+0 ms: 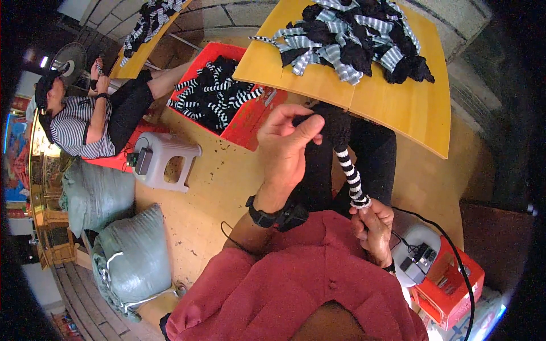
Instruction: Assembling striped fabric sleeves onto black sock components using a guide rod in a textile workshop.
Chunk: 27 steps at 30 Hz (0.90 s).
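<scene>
A knitted tube, black-and-white striped in its lower part and plain black above, stretches upward in front of my lap. My right hand is closed round its striped lower end; whether anything is inside the tube is hidden. Farther up and to the left, my left hand pinches a bit of black fabric between thumb and fingers. That fabric appears to belong to the tube's black end, though it blends with my dark trousers.
Ahead, a yellow table bears a heap of striped and black knitted pieces. More fill a red crate. Leftward are a seated person, a grey stool and stuffed sacks. A black cable curves past a red crate at right.
</scene>
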Each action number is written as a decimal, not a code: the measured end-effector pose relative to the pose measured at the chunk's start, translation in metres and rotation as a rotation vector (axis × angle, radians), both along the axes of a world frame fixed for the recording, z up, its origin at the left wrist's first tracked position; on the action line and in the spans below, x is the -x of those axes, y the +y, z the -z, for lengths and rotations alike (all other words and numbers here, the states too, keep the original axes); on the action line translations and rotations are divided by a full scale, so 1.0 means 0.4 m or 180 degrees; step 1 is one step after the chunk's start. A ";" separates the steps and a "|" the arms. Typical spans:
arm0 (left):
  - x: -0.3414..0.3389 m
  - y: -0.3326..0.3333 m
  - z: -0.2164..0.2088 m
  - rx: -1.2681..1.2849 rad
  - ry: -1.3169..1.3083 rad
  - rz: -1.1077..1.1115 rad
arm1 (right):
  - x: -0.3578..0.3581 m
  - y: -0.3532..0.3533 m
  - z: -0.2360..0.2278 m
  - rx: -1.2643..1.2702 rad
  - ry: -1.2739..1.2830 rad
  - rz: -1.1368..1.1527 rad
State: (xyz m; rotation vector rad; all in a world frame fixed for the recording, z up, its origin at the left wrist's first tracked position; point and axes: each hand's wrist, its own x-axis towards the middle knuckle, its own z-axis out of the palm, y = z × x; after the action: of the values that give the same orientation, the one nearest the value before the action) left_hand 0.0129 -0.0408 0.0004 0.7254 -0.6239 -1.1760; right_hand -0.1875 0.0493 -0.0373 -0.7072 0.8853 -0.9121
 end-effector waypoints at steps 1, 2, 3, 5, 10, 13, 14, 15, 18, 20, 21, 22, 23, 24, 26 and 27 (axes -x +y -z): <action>0.003 0.004 0.007 0.0003 0.0002 0.0026 | 0.000 0.003 0.002 0.0035 -0.0062 0.0051; 0.005 0.004 0.011 0.0009 0.0006 0.0054 | 0.001 0.005 0.002 0.0039 -0.0061 0.0055; 0.003 0.003 0.011 0.0013 0.0007 0.0058 | 0.001 0.008 0.003 -0.0106 -0.0161 0.0071; -0.009 0.000 0.008 -0.0040 0.0271 -0.0333 | 0.003 0.012 0.006 -0.0251 -0.0261 0.0091; 0.013 0.021 0.007 -0.0110 -0.0326 0.0342 | -0.006 0.006 0.004 -0.0133 -0.0486 0.0271; 0.046 0.047 0.008 0.0111 -0.0551 0.0541 | -0.019 0.003 -0.003 -0.0082 -0.0522 0.0178; 0.053 0.052 0.012 0.0144 -0.0691 0.0623 | -0.020 0.001 -0.007 -0.0084 -0.0511 0.0185; 0.056 0.054 0.016 0.0143 -0.0679 0.0629 | -0.022 -0.002 -0.011 -0.0249 -0.0703 0.0197; 0.048 0.050 0.033 0.0342 -0.0245 0.0836 | -0.020 -0.007 -0.011 -0.0373 -0.0927 0.0168; 0.049 0.043 0.005 0.0297 0.0145 0.0697 | -0.018 -0.009 -0.010 -0.0347 -0.0958 0.0129; 0.049 0.035 -0.009 0.0240 0.0536 0.0560 | -0.016 -0.007 -0.011 -0.0233 -0.0793 0.0196; 0.045 0.025 0.008 0.0421 0.0695 0.0789 | -0.016 -0.005 -0.011 -0.0120 -0.0629 0.0260; 0.048 0.027 0.012 0.0424 0.0686 0.0772 | -0.018 -0.004 -0.009 -0.0119 -0.0636 0.0242; 0.055 0.032 0.014 0.0242 0.0824 0.1121 | -0.021 -0.002 -0.004 -0.0038 -0.0612 0.0233; 0.067 0.031 0.010 0.0056 0.0919 0.1406 | -0.023 0.002 -0.003 0.0043 -0.0593 0.0214; 0.062 0.024 0.003 0.0058 0.0914 0.1397 | -0.022 0.005 -0.004 0.0001 -0.0383 0.0153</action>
State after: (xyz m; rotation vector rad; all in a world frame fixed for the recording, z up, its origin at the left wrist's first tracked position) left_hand -0.0119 -0.0310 -0.0009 0.3987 -0.5643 -1.6423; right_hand -0.1785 0.0512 -0.0355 -0.6270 0.7983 -0.9875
